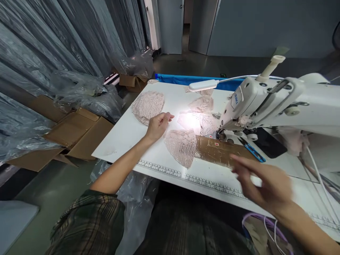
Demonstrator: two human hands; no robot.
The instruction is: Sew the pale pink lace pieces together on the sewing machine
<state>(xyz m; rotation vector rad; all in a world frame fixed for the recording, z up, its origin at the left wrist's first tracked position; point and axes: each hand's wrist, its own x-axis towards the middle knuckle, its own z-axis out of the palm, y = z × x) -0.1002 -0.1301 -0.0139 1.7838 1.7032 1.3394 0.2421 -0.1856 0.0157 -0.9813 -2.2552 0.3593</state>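
My left hand (158,124) hovers over the white table (124,136) with fingers loosely curled and holds nothing. It sits between a stack of pink lace cups (147,105) and a single lace piece (181,145) lying at the table's front. My right hand (262,184) is blurred, fingers spread and empty, above the front edge near the printed ruler (191,178). More lace pieces (202,118) lie under the lamp beside the sewing machine's needle (220,134).
A white sewing machine (281,102) fills the right side, with a lit gooseneck lamp (203,85). Blue scissors (252,150) lie by a brown taped patch (217,150). Open cardboard boxes (77,136) and plastic-covered material (53,53) stand on the left.
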